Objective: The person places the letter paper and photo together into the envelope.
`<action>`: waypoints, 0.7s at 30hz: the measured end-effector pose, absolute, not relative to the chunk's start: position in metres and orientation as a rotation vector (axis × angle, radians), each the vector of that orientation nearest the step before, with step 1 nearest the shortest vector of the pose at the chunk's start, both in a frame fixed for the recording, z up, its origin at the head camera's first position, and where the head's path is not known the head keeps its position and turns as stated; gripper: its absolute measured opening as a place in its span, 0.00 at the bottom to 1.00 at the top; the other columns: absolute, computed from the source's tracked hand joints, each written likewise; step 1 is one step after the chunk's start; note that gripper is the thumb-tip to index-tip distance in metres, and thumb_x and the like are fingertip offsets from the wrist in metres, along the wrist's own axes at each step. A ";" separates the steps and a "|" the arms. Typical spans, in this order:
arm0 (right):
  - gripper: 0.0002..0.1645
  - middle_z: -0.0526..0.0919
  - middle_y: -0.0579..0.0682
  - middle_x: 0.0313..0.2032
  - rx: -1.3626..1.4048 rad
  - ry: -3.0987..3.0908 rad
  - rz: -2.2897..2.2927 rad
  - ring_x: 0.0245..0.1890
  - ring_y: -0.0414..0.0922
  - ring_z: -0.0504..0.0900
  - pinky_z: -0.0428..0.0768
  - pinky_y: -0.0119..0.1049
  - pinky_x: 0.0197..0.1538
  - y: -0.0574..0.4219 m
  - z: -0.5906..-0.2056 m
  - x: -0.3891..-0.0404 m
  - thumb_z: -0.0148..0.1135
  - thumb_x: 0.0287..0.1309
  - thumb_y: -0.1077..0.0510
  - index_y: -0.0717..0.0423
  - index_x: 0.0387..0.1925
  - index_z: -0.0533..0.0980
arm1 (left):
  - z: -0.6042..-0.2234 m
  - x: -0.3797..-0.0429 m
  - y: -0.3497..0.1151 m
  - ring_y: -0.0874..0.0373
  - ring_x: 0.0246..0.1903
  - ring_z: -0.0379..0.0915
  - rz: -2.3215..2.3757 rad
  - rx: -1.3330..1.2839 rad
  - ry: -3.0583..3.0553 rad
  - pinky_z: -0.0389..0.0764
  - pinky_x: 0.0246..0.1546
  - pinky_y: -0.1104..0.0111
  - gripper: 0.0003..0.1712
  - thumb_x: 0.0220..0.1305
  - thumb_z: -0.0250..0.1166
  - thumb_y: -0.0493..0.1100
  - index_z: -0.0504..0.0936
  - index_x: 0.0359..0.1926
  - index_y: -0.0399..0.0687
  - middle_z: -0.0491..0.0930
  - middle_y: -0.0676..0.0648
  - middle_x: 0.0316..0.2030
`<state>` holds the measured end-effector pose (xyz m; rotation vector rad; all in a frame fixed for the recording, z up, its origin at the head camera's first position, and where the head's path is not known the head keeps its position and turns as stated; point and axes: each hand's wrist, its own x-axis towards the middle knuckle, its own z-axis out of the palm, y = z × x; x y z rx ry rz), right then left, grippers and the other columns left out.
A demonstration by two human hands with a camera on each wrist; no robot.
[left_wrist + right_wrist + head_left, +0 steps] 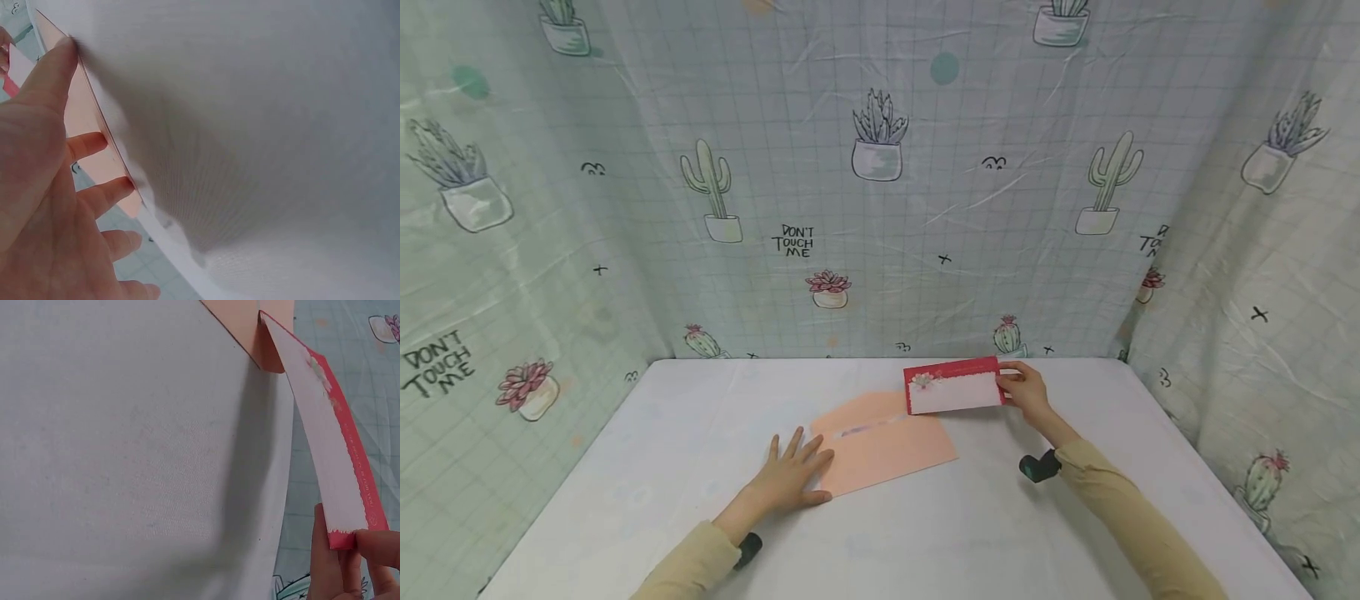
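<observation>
A peach envelope (pixel 887 454) lies on the white table with its flap folded up toward the back. My left hand (pixel 786 477) rests at its left edge with fingers spread, and in the left wrist view the thumb and two fingertips touch that edge. My right hand (pixel 1028 392) pinches the right end of a red and white card (pixel 955 392) between thumb and fingers. The card (pixel 331 456) has a red border and a flower at its left, and is held up at a tilt. Its far left end overlaps the envelope's back right part in the head view.
The white table (pixel 685 442) reaches back to a curtain (pixel 775 167) printed with potted cacti, which also hangs on both sides. Dark wrist camera pieces (pixel 1040 467) stick out beside each sleeve. A shiny strip (pixel 853 431) shows along the envelope's flap fold.
</observation>
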<state>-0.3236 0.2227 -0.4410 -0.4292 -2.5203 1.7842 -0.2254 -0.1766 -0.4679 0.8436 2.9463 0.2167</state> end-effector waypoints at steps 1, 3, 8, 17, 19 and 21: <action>0.21 0.73 0.61 0.47 -0.443 -2.516 1.753 0.37 0.47 0.77 0.81 0.32 0.34 0.222 -0.441 -0.326 0.51 0.60 0.58 0.58 0.54 0.67 | -0.468 -0.225 -0.177 0.32 0.65 0.43 0.216 0.844 2.946 0.44 0.56 0.33 0.38 0.54 0.57 0.62 0.64 0.61 0.47 0.58 0.38 0.64; 0.20 0.75 0.61 0.46 -0.477 -2.497 1.689 0.34 0.45 0.77 0.81 0.33 0.31 0.222 -0.443 -0.331 0.54 0.58 0.58 0.58 0.52 0.69 | -0.467 -0.225 -0.176 0.32 0.65 0.43 0.219 0.844 2.945 0.44 0.55 0.33 0.38 0.54 0.57 0.62 0.64 0.61 0.47 0.58 0.38 0.64; 0.16 0.78 0.62 0.42 -0.479 -2.412 1.546 0.26 0.39 0.76 0.78 0.40 0.26 0.225 -0.451 -0.343 0.57 0.55 0.60 0.61 0.46 0.73 | -0.467 -0.225 -0.176 0.32 0.65 0.42 0.220 0.844 2.943 0.44 0.55 0.33 0.39 0.54 0.57 0.62 0.64 0.61 0.47 0.58 0.38 0.64; 0.15 0.79 0.65 0.40 -0.372 -2.382 1.489 0.19 0.32 0.74 0.71 0.24 0.20 0.227 -0.454 -0.350 0.57 0.54 0.62 0.60 0.45 0.75 | -0.470 -0.226 -0.178 0.32 0.65 0.41 0.216 0.842 2.955 0.44 0.55 0.33 0.39 0.52 0.57 0.63 0.65 0.61 0.48 0.59 0.38 0.64; 0.16 0.79 0.65 0.41 -0.342 -2.409 1.479 0.20 0.31 0.74 0.71 0.24 0.20 0.226 -0.454 -0.351 0.56 0.54 0.63 0.60 0.46 0.75 | -0.471 -0.227 -0.178 0.32 0.65 0.41 0.216 0.838 2.959 0.44 0.55 0.32 0.40 0.52 0.58 0.64 0.65 0.61 0.48 0.58 0.37 0.64; 0.17 0.79 0.65 0.41 -0.309 -2.431 1.485 0.20 0.32 0.74 0.70 0.25 0.20 0.225 -0.454 -0.352 0.55 0.54 0.65 0.60 0.48 0.74 | -0.471 -0.228 -0.178 0.31 0.65 0.41 0.214 0.833 2.964 0.45 0.54 0.32 0.40 0.51 0.58 0.64 0.65 0.61 0.49 0.57 0.37 0.64</action>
